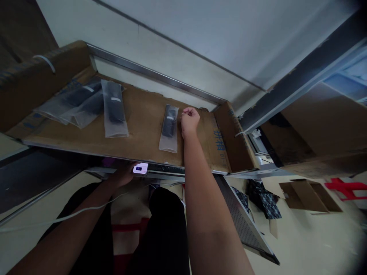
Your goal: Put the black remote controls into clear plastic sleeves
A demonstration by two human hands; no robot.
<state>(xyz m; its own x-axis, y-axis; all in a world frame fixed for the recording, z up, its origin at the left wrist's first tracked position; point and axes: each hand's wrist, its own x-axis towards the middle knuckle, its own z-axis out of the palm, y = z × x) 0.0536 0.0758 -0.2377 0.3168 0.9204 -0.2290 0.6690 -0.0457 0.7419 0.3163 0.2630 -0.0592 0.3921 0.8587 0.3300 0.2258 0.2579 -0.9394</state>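
On the cardboard-lined shelf (143, 130), my right hand (190, 121) is closed with its fingers curled in. Whether anything sits inside that curl is hidden. Just left of it lies a frosted plastic sleeve (169, 128) with a dark object and a small white strip in it; I cannot tell whether the fingers touch it. Below the shelf's front edge, my left hand (126, 174) is in shadow, gripping a small white device (140, 168) with a dark window. Another frosted sleeve (115, 109) lies farther left, beside overlapping sleeves (78, 101) holding dark items.
Cardboard side walls (233, 137) stand at both shelf ends. A white cable (86, 209) runs over my left forearm. On the right, a perforated metal panel (243, 217) slants toward the floor, near dark patterned bags (263, 200), an open carton (311, 195) and a red stool (346, 187).
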